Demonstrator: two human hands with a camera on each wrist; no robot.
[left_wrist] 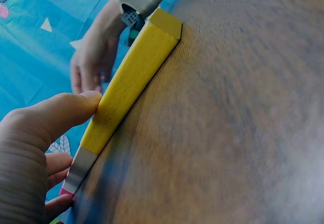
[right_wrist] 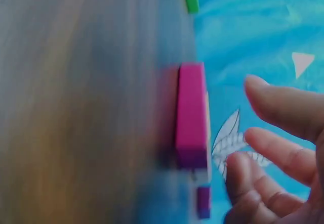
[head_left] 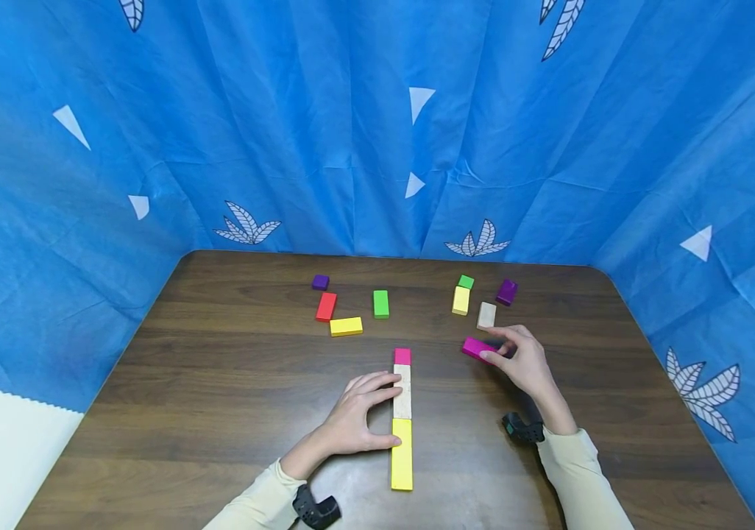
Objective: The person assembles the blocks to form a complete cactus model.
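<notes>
Head view: left hand (head_left: 353, 418) relaxed, thumb touching the yellow block (head_left: 402, 465), fingertips at the white block (head_left: 402, 407) farther on; pink block (head_left: 402, 356) adjoins that, past the fingers. Right hand (head_left: 525, 362): fingers parted, holding nothing, near the magenta block (head_left: 476, 347); pale block (head_left: 486, 314) just beyond the fingertips.

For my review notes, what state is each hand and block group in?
Block row: yellow, white and pink, lined end to end
Magenta block: lying, ungripped
Left hand: open, touching the row
Right hand: open, beside the magenta block
Far-left blocks: four, resting ungripped
Far-right blocks: four, resting ungripped
</notes>
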